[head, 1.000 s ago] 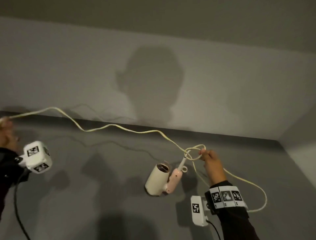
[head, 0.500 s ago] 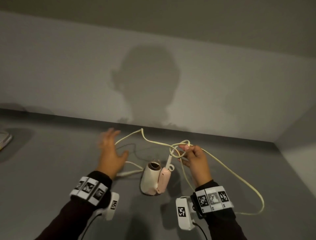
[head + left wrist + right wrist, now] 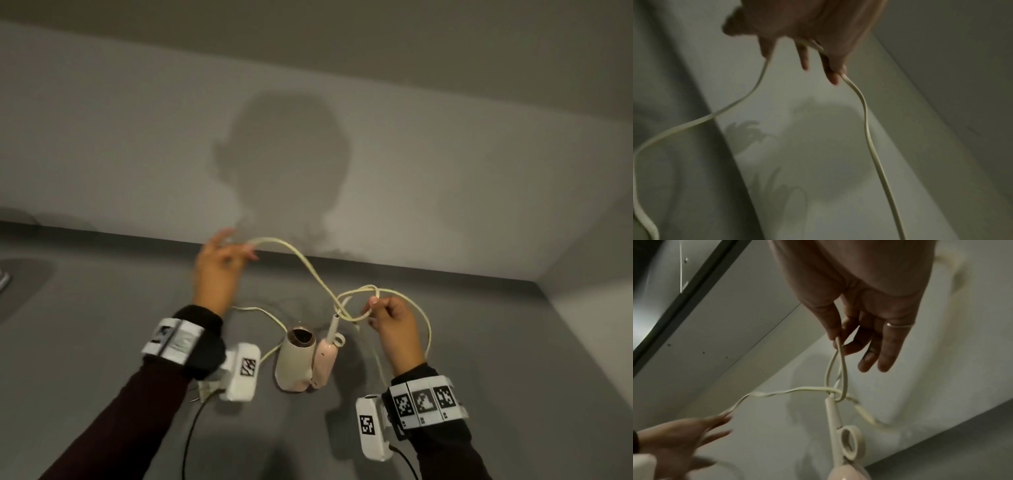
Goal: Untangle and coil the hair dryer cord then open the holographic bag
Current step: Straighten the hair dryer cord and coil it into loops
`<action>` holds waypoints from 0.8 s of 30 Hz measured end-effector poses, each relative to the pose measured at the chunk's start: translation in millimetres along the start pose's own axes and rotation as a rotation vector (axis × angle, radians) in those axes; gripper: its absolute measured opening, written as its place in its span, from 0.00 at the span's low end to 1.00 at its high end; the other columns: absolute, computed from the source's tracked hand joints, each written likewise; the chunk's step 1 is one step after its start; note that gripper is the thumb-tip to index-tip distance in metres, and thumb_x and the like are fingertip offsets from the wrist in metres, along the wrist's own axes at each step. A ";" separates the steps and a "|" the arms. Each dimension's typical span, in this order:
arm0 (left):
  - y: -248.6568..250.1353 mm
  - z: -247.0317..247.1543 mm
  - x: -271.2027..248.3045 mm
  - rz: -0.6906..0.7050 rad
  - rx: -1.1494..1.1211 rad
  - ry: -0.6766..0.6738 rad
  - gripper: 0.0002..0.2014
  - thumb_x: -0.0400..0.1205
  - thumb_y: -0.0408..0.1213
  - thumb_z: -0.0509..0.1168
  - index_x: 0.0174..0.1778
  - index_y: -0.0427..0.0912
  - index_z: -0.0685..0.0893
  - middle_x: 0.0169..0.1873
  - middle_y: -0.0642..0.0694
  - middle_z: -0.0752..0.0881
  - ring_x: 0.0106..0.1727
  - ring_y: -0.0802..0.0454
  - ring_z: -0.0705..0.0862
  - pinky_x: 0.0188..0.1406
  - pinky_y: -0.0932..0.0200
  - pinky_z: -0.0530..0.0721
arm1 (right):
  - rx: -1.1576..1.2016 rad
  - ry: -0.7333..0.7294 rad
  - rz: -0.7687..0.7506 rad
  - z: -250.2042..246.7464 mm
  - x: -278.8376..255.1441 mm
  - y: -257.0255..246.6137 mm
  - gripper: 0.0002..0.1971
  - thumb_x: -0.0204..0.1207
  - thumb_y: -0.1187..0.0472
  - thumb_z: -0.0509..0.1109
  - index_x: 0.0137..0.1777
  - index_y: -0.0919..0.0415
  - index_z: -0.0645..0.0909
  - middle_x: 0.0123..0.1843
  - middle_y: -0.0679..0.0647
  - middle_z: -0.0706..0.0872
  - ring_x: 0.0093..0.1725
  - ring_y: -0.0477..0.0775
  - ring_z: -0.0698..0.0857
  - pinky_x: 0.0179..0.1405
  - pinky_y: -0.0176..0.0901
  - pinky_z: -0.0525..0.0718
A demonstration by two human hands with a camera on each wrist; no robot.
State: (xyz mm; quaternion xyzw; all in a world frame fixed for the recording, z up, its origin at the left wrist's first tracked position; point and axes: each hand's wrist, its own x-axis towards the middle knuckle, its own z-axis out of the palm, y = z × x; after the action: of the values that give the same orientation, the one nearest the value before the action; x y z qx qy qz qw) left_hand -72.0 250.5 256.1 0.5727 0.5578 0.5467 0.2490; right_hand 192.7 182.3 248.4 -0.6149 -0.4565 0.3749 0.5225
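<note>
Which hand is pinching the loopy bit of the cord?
The right hand pinches the cord loop beside the hair dryer; the left hand holds a plain stretch.

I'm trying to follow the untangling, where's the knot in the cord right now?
In the head view the knot hangs centre-right, above the hair dryer, beside the right hand pinching its loop.

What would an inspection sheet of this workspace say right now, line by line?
Surface: grey table, dimly lit.
Job's things: hair dryer stands on the table; its cord is lifted and looped in a tangle near the handle. No bag seen.
Clutter: an unclear object at the left edge.
Hands: left hand holds the cord up; right hand pinches a loop of it.
Cables: black leads run from the wrist cameras.
Surroundings: plain wall with the person's shadow.
</note>
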 end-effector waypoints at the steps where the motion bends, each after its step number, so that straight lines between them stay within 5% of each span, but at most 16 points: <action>1: -12.9 -19.7 9.9 -0.072 -0.066 0.157 0.10 0.79 0.36 0.64 0.38 0.54 0.88 0.61 0.39 0.80 0.54 0.72 0.80 0.60 0.76 0.70 | -0.038 0.033 -0.019 -4.1 0.8 0.4 0.11 0.78 0.63 0.64 0.33 0.62 0.78 0.33 0.59 0.80 0.35 0.54 0.77 0.42 0.37 0.78; 2: -26.5 -40.5 17.7 -0.183 -0.064 0.317 0.09 0.81 0.36 0.62 0.47 0.46 0.89 0.63 0.33 0.79 0.56 0.71 0.80 0.57 0.82 0.67 | -0.069 0.058 -0.048 -7.5 1.2 1.1 0.11 0.78 0.64 0.64 0.34 0.66 0.78 0.31 0.58 0.79 0.33 0.52 0.75 0.36 0.29 0.75; 3: -40.1 -58.2 21.6 -0.345 -0.007 0.444 0.12 0.81 0.37 0.60 0.55 0.42 0.87 0.69 0.31 0.74 0.66 0.61 0.76 0.64 0.80 0.63 | -0.097 0.073 -0.079 -10.3 0.9 0.9 0.11 0.77 0.65 0.65 0.35 0.71 0.79 0.31 0.58 0.78 0.32 0.51 0.74 0.30 0.24 0.72; 5: -54.5 -76.9 17.1 -0.682 0.171 0.535 0.18 0.80 0.33 0.59 0.65 0.49 0.80 0.80 0.38 0.58 0.80 0.41 0.59 0.79 0.52 0.51 | -0.125 0.064 -0.126 -8.7 -1.4 -2.5 0.11 0.76 0.65 0.66 0.35 0.71 0.80 0.30 0.56 0.79 0.31 0.49 0.75 0.28 0.22 0.72; 6: -53.2 -75.9 10.4 -0.740 0.278 0.511 0.23 0.78 0.29 0.58 0.68 0.52 0.77 0.82 0.41 0.52 0.82 0.38 0.50 0.79 0.39 0.45 | -0.116 0.045 -0.134 -4.9 -3.3 -5.2 0.10 0.76 0.65 0.66 0.35 0.69 0.81 0.30 0.55 0.81 0.32 0.48 0.77 0.31 0.21 0.73; 7: -47.2 -69.8 2.4 -0.688 0.377 0.469 0.27 0.76 0.26 0.58 0.70 0.52 0.75 0.83 0.42 0.49 0.83 0.37 0.45 0.77 0.31 0.41 | -0.094 0.022 -0.131 0.2 -4.5 -7.5 0.09 0.76 0.65 0.66 0.36 0.67 0.82 0.33 0.55 0.84 0.35 0.49 0.80 0.36 0.22 0.75; 9: -35.4 -49.3 -9.8 -0.310 0.459 0.395 0.26 0.74 0.26 0.58 0.68 0.48 0.77 0.82 0.39 0.53 0.82 0.35 0.45 0.76 0.27 0.42 | -0.025 -0.018 -0.109 10.0 -4.4 -10.1 0.09 0.76 0.65 0.66 0.36 0.64 0.83 0.38 0.60 0.88 0.41 0.52 0.85 0.45 0.33 0.80; 11: -15.5 -23.4 -26.4 0.056 0.320 0.234 0.19 0.75 0.27 0.61 0.61 0.44 0.83 0.77 0.38 0.65 0.81 0.43 0.54 0.80 0.37 0.51 | 0.027 -0.042 -0.108 17.0 -4.4 -12.9 0.09 0.76 0.66 0.65 0.36 0.65 0.83 0.39 0.61 0.88 0.41 0.52 0.86 0.47 0.36 0.83; 13: 6.2 3.7 -44.3 0.197 0.149 -0.027 0.14 0.77 0.32 0.64 0.57 0.51 0.83 0.73 0.47 0.71 0.77 0.58 0.58 0.81 0.53 0.50 | 0.043 -0.062 -0.126 22.2 -3.3 -14.8 0.10 0.77 0.67 0.65 0.36 0.67 0.83 0.39 0.62 0.88 0.40 0.49 0.86 0.48 0.39 0.83; 16: 31.1 40.8 -62.1 0.216 0.226 -0.380 0.20 0.77 0.51 0.62 0.66 0.59 0.74 0.74 0.58 0.68 0.80 0.59 0.55 0.79 0.53 0.36 | 0.077 -0.080 -0.143 26.1 -4.6 -18.7 0.11 0.77 0.69 0.64 0.38 0.73 0.84 0.36 0.59 0.88 0.35 0.40 0.85 0.45 0.38 0.82; 18: 32.3 60.1 -66.5 0.180 0.405 -0.541 0.25 0.79 0.53 0.61 0.73 0.57 0.68 0.75 0.55 0.69 0.81 0.56 0.57 0.79 0.47 0.32 | 0.075 -0.077 -0.140 26.4 -6.2 -20.4 0.11 0.77 0.69 0.64 0.36 0.68 0.85 0.32 0.51 0.89 0.34 0.38 0.85 0.44 0.38 0.83; 19: 31.7 65.2 -67.6 0.139 0.461 -0.604 0.24 0.80 0.51 0.61 0.73 0.56 0.69 0.73 0.53 0.74 0.79 0.55 0.64 0.80 0.44 0.35 | 0.063 -0.068 -0.135 26.1 -7.4 -20.9 0.11 0.77 0.69 0.65 0.34 0.63 0.85 0.30 0.47 0.88 0.33 0.38 0.85 0.44 0.40 0.83; 21: 27.3 68.6 -67.3 0.032 0.443 -0.701 0.18 0.81 0.47 0.61 0.68 0.52 0.77 0.62 0.49 0.85 0.64 0.53 0.81 0.80 0.44 0.58 | 0.039 -0.028 -0.130 22.7 -9.6 -21.6 0.12 0.76 0.67 0.66 0.33 0.57 0.84 0.30 0.47 0.88 0.34 0.39 0.85 0.45 0.44 0.83; 22: 24.5 68.2 -67.4 -0.029 0.377 -0.731 0.15 0.81 0.45 0.62 0.64 0.50 0.81 0.57 0.47 0.87 0.55 0.53 0.83 0.72 0.49 0.71 | 0.027 0.003 -0.129 19.0 -9.9 -21.5 0.12 0.76 0.66 0.67 0.32 0.57 0.84 0.31 0.49 0.88 0.33 0.40 0.85 0.44 0.44 0.82; 24: 19.9 60.0 -66.5 -0.143 0.181 -0.703 0.10 0.81 0.42 0.63 0.54 0.49 0.86 0.48 0.47 0.88 0.47 0.55 0.83 0.54 0.60 0.79 | -0.034 0.070 -0.143 8.3 -8.2 -19.6 0.12 0.75 0.64 0.68 0.30 0.58 0.84 0.30 0.60 0.86 0.32 0.49 0.81 0.38 0.43 0.78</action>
State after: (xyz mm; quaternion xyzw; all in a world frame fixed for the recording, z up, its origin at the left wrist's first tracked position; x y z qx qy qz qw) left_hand 4.1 204.4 234.0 0.7047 0.5229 0.2462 0.4115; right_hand 179.1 177.7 266.1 -0.6021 -0.4872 0.3070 0.5530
